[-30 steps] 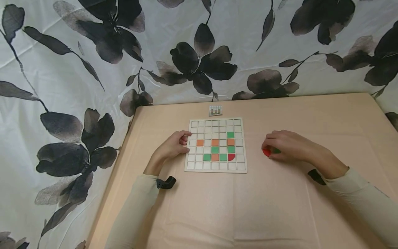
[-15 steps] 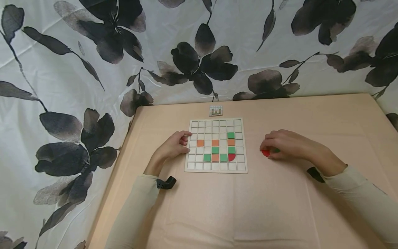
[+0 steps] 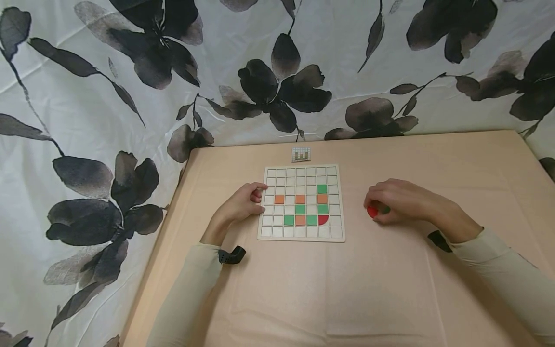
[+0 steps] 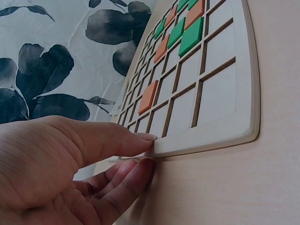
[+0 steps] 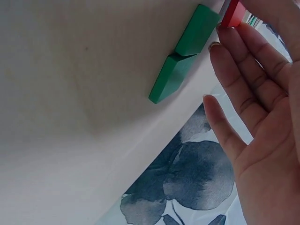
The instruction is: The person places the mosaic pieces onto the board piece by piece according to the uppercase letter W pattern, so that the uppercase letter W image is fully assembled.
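A white grid board [image 3: 277, 231] lies flat on the table, with several green and orange square tiles and a red round-edged tile [image 3: 323, 220] in its cells. My left hand [image 3: 243, 201] holds the board's left edge; in the left wrist view the thumb [image 4: 117, 140] lies on the rim and other fingers curl beside it. To the right of the board, my right hand [image 3: 403, 200] pinches a red tile [image 3: 372, 212] just over the table. Its exact shape is partly hidden by the fingers. Two green tiles [image 5: 199, 33] lie end to end beneath this hand.
A small card with a printed grid pattern [image 3: 301, 154] stands behind the board. A white cloth with dark flowers [image 3: 282, 48] hangs along the table's back and left edges. The light wooden table [image 3: 368, 289] spreads in front of and beside the board.
My right hand shifts slightly left and then slightly back, keeping the red tile at its fingertips. The left hand and the board stay where they were.
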{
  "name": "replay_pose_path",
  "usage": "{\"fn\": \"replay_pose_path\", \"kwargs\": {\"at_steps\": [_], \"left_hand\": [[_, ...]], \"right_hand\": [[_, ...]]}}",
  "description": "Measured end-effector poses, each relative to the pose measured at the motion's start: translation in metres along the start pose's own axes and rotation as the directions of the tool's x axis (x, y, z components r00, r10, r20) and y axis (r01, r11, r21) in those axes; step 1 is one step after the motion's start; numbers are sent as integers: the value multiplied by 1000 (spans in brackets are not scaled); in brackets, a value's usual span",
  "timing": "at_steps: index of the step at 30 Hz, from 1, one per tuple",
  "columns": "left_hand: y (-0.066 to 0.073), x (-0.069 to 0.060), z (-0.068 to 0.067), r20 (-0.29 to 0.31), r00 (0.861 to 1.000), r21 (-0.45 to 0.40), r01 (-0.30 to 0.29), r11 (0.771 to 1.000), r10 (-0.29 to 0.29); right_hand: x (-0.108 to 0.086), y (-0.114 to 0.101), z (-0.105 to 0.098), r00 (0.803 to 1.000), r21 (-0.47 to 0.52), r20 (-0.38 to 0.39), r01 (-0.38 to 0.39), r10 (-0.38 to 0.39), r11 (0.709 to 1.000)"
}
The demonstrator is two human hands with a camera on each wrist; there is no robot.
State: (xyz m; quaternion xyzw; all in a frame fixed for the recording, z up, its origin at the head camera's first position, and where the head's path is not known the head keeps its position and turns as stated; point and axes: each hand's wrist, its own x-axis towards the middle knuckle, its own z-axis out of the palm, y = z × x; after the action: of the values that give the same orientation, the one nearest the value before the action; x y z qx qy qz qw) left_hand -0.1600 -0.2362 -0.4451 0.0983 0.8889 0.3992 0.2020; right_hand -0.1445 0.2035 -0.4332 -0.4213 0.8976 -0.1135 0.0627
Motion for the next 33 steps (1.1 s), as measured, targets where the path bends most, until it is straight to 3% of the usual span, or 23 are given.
{"fn": "replay_pose_path", "kwargs": {"at_steps": [12, 33], "left_hand": [[1, -1, 0, -2, 1000, 0, 5, 1000, -5], [1, -1, 0, 7, 1000, 3, 0, 1000, 0]], "right_hand": [[5, -3, -7, 998, 17, 25, -51, 50, 999], [31, -16, -25, 999, 17, 15, 29, -29, 999]]}}
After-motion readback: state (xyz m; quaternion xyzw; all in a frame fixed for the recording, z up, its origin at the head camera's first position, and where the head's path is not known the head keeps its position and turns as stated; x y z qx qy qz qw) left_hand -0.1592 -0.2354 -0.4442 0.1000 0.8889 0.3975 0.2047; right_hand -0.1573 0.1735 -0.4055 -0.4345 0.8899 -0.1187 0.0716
